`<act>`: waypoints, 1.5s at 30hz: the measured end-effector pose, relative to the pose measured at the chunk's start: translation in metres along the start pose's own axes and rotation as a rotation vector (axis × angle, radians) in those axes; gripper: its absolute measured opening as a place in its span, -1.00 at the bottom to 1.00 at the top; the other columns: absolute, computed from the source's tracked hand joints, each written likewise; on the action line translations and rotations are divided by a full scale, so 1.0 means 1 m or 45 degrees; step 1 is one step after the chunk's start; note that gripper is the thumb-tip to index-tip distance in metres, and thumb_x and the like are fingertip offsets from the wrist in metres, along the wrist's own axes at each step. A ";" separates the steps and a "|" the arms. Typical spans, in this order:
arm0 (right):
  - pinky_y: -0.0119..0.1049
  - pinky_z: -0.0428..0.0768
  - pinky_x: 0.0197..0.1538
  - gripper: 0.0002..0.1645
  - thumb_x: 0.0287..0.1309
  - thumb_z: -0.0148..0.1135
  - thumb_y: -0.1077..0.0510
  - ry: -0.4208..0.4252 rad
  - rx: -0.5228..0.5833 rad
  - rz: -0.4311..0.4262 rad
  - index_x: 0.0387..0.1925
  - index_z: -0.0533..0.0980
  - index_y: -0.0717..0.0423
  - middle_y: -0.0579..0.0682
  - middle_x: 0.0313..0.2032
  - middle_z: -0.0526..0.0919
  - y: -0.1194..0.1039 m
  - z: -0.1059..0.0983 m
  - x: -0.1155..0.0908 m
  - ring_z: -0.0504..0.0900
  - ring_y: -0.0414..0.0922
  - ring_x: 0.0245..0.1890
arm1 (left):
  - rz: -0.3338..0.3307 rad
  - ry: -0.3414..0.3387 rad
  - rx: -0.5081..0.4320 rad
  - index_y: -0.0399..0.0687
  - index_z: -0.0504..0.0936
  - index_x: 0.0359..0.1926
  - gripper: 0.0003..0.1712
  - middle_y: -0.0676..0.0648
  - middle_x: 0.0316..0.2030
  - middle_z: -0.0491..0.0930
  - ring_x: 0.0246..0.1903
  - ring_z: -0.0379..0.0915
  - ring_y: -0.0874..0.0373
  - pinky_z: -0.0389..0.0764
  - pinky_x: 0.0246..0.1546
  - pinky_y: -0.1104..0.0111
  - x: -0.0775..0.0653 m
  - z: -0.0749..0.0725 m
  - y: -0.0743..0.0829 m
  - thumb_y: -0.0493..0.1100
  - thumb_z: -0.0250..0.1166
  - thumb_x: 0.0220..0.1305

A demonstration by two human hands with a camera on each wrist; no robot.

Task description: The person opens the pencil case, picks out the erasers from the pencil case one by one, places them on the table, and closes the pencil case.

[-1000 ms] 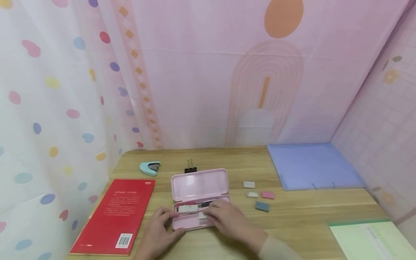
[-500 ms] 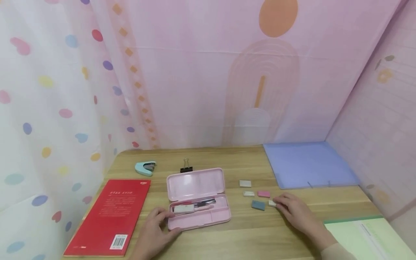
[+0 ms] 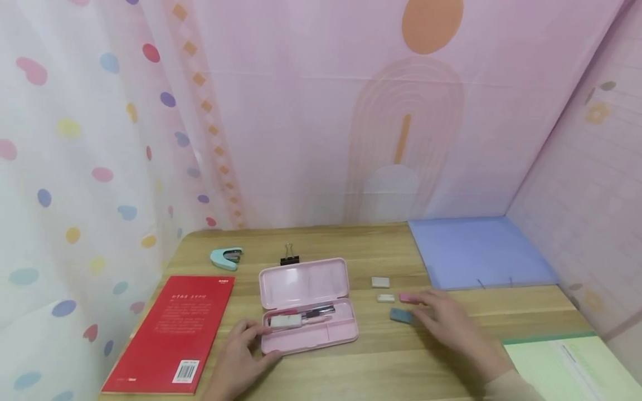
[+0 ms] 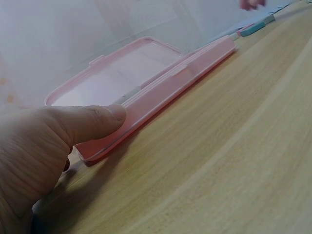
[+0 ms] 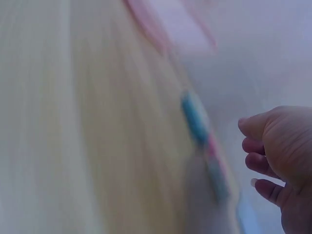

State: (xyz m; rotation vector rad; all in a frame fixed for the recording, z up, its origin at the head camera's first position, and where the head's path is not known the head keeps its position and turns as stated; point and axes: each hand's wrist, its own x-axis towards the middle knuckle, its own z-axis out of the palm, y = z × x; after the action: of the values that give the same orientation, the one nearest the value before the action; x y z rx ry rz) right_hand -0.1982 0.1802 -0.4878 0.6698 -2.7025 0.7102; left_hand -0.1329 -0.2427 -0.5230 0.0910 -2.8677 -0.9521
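Observation:
An open pink pencil case (image 3: 311, 350) lies on the table, holding a white eraser (image 3: 286, 321) and several pens (image 3: 321, 309). My left hand (image 3: 242, 353) grips its left end; in the left wrist view the thumb (image 4: 100, 121) presses the front wall. Above the loose erasers is my right hand (image 3: 448, 323), its fingers overlapping the pink eraser (image 3: 406, 297) and blue eraser (image 3: 399, 315) in the head view. The right wrist view shows that hand (image 5: 280, 151) raised apart from them with nothing held. Two pale erasers, a larger one (image 3: 380, 282) and a smaller one (image 3: 385, 298), lie nearby.
A red book (image 3: 170, 334) lies at the left, with a mint stapler (image 3: 227, 258) behind it. Behind the case's lid stands a black binder clip (image 3: 290, 260). A blue folder (image 3: 481, 250) is at the back right, a green notebook (image 3: 567, 362) at the front right.
My right hand moved from the pencil case to the right, set a small white eraser down beside the blue one, then shifted slightly left, now hiding it. The left hand stayed on the case.

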 end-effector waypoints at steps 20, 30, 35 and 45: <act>-0.44 0.45 -0.24 -0.79 0.09 0.35 -0.08 -0.293 -0.061 -0.352 -0.26 0.65 -0.12 -0.31 -0.42 0.53 -0.157 0.112 0.087 0.44 -0.33 -0.38 | 0.083 0.002 -0.009 0.18 0.68 -0.17 -0.46 0.15 -0.20 0.40 -0.25 0.31 0.29 0.53 -0.23 0.40 -0.001 -0.005 0.002 0.25 0.55 -0.20; -0.49 0.41 -0.32 -0.76 0.10 0.36 -0.11 -0.366 0.000 -0.293 -0.23 0.66 -0.13 -0.32 -0.42 0.51 -0.158 0.113 0.089 0.39 -0.37 -0.43 | 0.076 0.000 0.005 0.17 0.67 -0.18 -0.49 0.14 -0.19 0.41 -0.24 0.32 0.28 0.54 -0.21 0.36 -0.002 -0.007 0.003 0.22 0.56 -0.19; -0.44 0.49 -0.23 -0.76 0.12 0.34 -0.09 -0.318 0.026 -0.330 -0.21 0.64 -0.12 -0.30 -0.36 0.55 -0.137 0.095 0.079 0.46 -0.36 -0.35 | 0.051 -0.023 0.003 0.15 0.68 -0.19 -0.46 0.12 -0.18 0.42 -0.23 0.33 0.26 0.55 -0.21 0.35 -0.002 -0.002 0.003 0.27 0.54 -0.19; -0.27 0.60 -0.20 -0.66 0.12 0.35 -0.02 -0.185 0.103 -0.016 -0.06 0.63 -0.03 -0.16 -0.19 0.64 -0.023 0.022 0.046 0.61 -0.23 -0.26 | -0.002 -0.001 0.031 0.14 0.69 -0.19 -0.44 0.10 -0.19 0.42 -0.25 0.34 0.23 0.56 -0.25 0.40 0.001 0.000 0.003 0.24 0.58 -0.25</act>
State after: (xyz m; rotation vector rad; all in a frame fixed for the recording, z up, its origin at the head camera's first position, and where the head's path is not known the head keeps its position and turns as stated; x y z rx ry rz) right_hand -0.2290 0.1344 -0.4810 0.7859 -2.8105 0.8003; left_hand -0.1336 -0.2407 -0.5213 0.0946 -2.8804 -0.9183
